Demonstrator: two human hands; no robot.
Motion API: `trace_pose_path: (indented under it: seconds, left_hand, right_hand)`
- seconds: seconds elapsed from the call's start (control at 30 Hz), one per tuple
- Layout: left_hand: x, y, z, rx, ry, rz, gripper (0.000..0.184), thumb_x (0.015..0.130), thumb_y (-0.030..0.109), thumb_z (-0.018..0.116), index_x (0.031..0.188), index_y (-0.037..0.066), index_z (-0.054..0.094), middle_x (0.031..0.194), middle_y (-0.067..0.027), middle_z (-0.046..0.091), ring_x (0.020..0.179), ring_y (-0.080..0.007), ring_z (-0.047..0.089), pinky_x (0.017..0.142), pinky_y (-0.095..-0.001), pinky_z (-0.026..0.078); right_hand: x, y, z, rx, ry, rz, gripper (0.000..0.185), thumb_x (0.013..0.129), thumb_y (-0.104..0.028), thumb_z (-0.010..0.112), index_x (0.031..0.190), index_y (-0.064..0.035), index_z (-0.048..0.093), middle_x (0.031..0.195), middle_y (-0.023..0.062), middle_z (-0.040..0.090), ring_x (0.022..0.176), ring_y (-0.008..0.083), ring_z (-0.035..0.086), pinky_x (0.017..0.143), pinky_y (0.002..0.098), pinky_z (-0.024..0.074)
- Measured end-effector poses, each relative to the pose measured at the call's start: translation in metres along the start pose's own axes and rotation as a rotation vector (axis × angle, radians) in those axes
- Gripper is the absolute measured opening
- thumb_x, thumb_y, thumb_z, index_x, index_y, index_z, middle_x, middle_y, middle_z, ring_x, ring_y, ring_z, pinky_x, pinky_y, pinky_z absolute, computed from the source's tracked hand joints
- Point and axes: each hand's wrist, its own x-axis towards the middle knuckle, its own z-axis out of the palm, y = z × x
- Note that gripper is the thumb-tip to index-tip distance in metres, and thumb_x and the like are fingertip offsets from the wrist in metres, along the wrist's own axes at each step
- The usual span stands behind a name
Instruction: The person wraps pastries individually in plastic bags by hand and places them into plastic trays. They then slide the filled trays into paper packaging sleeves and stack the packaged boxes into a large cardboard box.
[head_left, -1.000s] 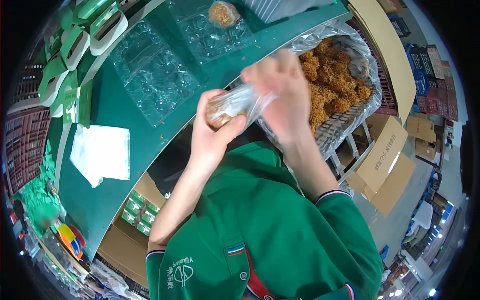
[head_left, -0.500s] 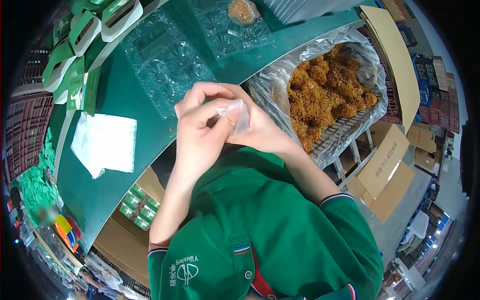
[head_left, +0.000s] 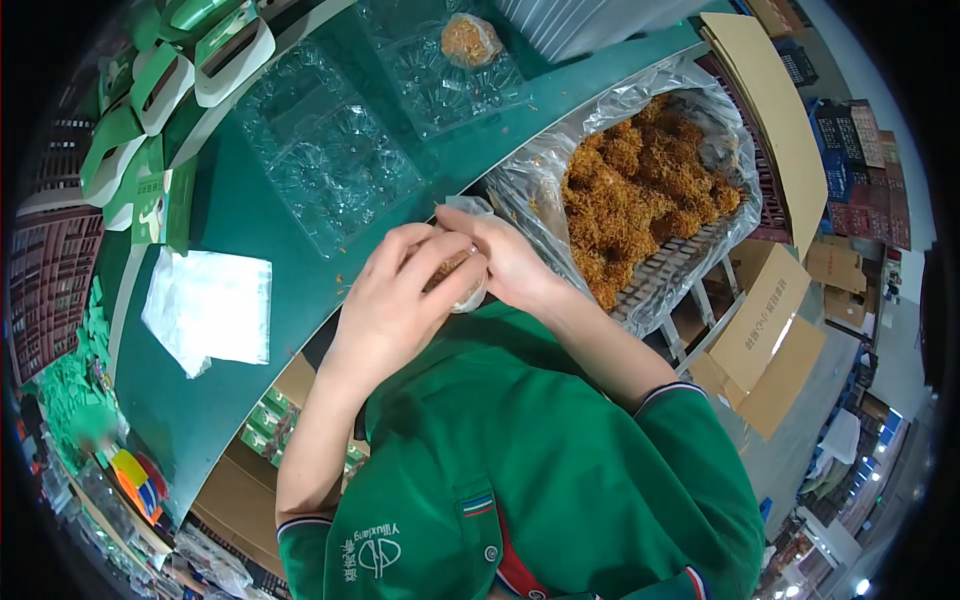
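Workbench is busy. Two clear moulded trays, the near one and the far one, lie beyond the hands; a wrapped ball sits in the far one. Green handled cartons crowd the left edge, a stack of clear bags lies nearer. Right of the bench: a crate lined with clear plastic, holding brown shredded-coated balls; the liner bulges right up by the right forearm. A tall cardboard flap walls off the crate's far side.

Ball in hand is in front of the green shirt, by the bench edge. Left hand grasps it, fingers curled over the top. Right hand is up against it; can't tell if it's gripping or just bracing.

Fingers cover most of that ball; its wrap is hard to trace. Grey ribbed stack is cut off at the top. Green packs under the bench are partly blocked by the left arm.
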Motion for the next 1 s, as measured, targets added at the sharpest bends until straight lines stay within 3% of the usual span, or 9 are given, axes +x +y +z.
trace_pose_path:
  seconds: [0.1,0.23,0.33,0.5,0.63,0.73,0.8,0.9,1.0]
  left_hand:
    - [0.005,-0.002,0.006,-0.395,0.277,-0.172,0.048,0.071,0.010,0.076,0.113,0.008,0.054,0.115,-0.0080,0.055,0.100,-0.0258,0.057,0.083,-0.0353,0.049]
    - [0.006,0.012,0.024,-1.481,0.426,-0.625,0.052,0.079,0.019,0.075,0.119,0.004,0.045,0.116,-0.0086,0.055,0.107,-0.0196,0.056,0.088,-0.0350,0.049]
    - [0.006,0.021,0.032,-2.323,0.505,-0.844,0.064,0.080,0.027,0.069,0.133,0.005,0.040,0.122,-0.0098,0.053,0.114,-0.0236,0.056,0.096,-0.0372,0.050]
    - [0.021,0.022,0.011,-2.030,0.527,-0.784,0.052,0.078,0.010,0.060,0.127,0.002,0.044,0.117,-0.0116,0.055,0.109,-0.0228,0.058,0.092,-0.0366,0.050]
    - [0.045,-0.015,-0.004,-1.655,0.502,-0.669,0.033,0.077,0.006,0.061,0.109,0.001,0.057,0.101,-0.0086,0.060,0.094,-0.0158,0.061,0.081,-0.0297,0.052]
    - [0.106,-0.054,-0.034,-0.987,0.534,-0.507,0.022,0.077,0.011,0.067,0.097,0.004,0.064,0.092,-0.0049,0.064,0.083,-0.0133,0.062,0.074,-0.0275,0.052]
    - [0.146,-0.085,-0.036,-0.967,0.533,-0.524,0.021,0.077,0.015,0.068,0.094,0.003,0.066,0.085,-0.0026,0.065,0.078,-0.0114,0.062,0.070,-0.0263,0.051]
    - [0.170,-0.148,0.002,-0.343,0.227,-0.448,0.024,0.083,0.018,0.065,0.101,0.002,0.063,0.078,-0.0033,0.064,0.075,-0.0101,0.059,0.066,-0.0253,0.047]
    - [0.173,-0.155,0.017,0.227,0.246,-0.250,0.022,0.084,0.021,0.065,0.098,0.005,0.063,0.095,-0.0084,0.066,0.085,-0.0163,0.061,0.075,-0.0280,0.046]
  right_hand:
    - [-0.004,-0.011,0.004,-0.499,0.082,-0.316,0.036,0.100,-0.030,0.046,0.091,-0.0038,0.069,0.078,0.0072,0.066,0.070,0.0196,0.062,0.065,0.0342,0.0480]
    - [-0.001,-0.024,0.011,-0.840,0.002,-1.025,0.027,0.097,-0.021,0.049,0.095,-0.0036,0.069,0.097,0.0109,0.070,0.071,0.0288,0.060,0.068,0.0361,0.0495]
    - [0.007,-0.025,0.017,-0.867,-0.048,-1.235,0.027,0.097,-0.021,0.048,0.096,-0.0048,0.069,0.099,0.0081,0.070,0.076,0.0267,0.060,0.072,0.0368,0.0494]
    - [0.013,-0.039,0.006,-1.042,-0.191,-1.372,0.038,0.100,-0.027,0.038,0.118,-0.0045,0.062,0.127,0.0170,0.059,0.092,0.0289,0.062,0.080,0.0370,0.0448]
    - [0.013,-0.062,0.001,-1.092,-0.157,-1.362,0.039,0.089,-0.025,0.055,0.125,-0.0098,0.056,0.132,0.0100,0.054,0.097,0.0286,0.058,0.082,0.0390,0.0437]
    - [0.026,-0.076,-0.015,-1.188,0.107,-1.372,0.044,0.083,-0.023,0.065,0.123,-0.0071,0.055,0.121,0.0088,0.060,0.098,0.0296,0.057,0.084,0.0401,0.0436]
    - [0.038,-0.079,-0.027,-1.374,0.207,-1.243,0.040,0.081,-0.022,0.068,0.116,-0.0064,0.056,0.111,0.0076,0.062,0.099,0.0283,0.055,0.087,0.0389,0.0414]
    - [0.053,-0.071,-0.040,-1.451,0.204,-1.195,0.035,0.081,-0.023,0.068,0.111,-0.0072,0.057,0.109,0.0057,0.061,0.098,0.0263,0.054,0.088,0.0377,0.0392]
    - [0.062,-0.073,-0.040,-1.492,0.197,-1.261,0.027,0.080,-0.022,0.067,0.103,-0.0090,0.060,0.106,0.0026,0.061,0.096,0.0238,0.054,0.086,0.0360,0.0382]
